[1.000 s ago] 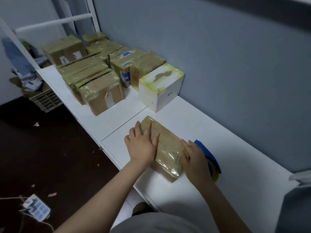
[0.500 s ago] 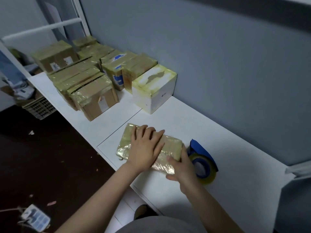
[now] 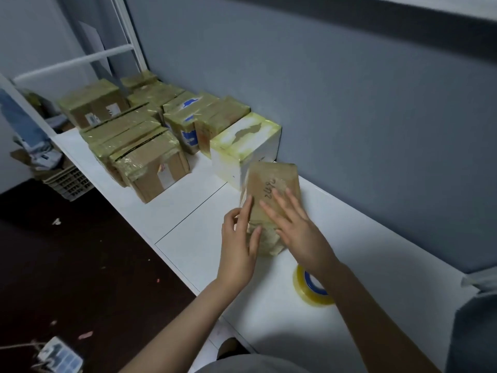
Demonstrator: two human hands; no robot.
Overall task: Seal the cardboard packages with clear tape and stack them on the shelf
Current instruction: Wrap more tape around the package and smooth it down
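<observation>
While the package [image 3: 271,184] is stood roughly upright on one narrow end near the middle of the desk [image 3: 363,265], its broad face with the handwritten number is turned toward the camera, where the wrap can be checked and smoothed.

It is steadied from two sides. The left hand [image 3: 238,246] is laid against its nine o'clock edge with the fingers nearly straight, and no curl round that edge can be made out. The right hand [image 3: 295,227] is spread flat on the broad face from four o'clock, fingers straight and apart, so the face is pressed rather than gripped. Both hands are thus open on the package, which is judged to suit bedding the clear tape down rather than lifting.

The tape roll [image 3: 313,289] is laid flat on the desk at five o'clock of the package, partly hidden by the right forearm, near enough to be taken up if another strip is wanted.

The white box [image 3: 242,146] is set just beyond the package at eleven o'clock; whether the two touch cannot be told. Further along at ten o'clock, sealed boxes [image 3: 150,157] are ranged in rows by the wall, which suggests where this package is meant to go.

Sealing is judged nearly done, and the transfer is not yet made. Since only a narrow end is borne by the desk, a firmer, curled hold would be called for before lifting, or the package may tip.
</observation>
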